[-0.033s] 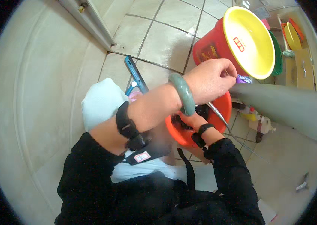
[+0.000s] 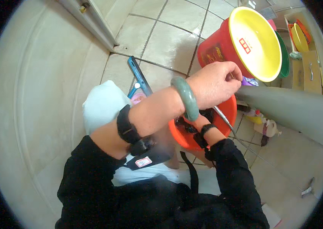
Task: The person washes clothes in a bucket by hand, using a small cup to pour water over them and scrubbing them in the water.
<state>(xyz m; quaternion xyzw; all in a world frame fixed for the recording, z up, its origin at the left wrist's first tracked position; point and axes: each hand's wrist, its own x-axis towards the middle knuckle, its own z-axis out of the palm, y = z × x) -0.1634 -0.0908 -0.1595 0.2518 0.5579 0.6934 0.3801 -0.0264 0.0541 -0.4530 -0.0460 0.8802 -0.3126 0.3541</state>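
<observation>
Right hand in orange tub, partly hidden.

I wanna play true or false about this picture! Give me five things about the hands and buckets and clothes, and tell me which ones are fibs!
1. The left hand has a green bangle below it on the arm. True.
2. The right hand is resting on the floor. False: the right hand reaches into the orange bucket.
3. Bright yellow shows inside the mouth of the red bucket. True.
4. Both sleeves are white. False: the sleeves are black.
5. The floor is covered in carpet. False: the floor has pale tiles with dark lines between them.
</observation>
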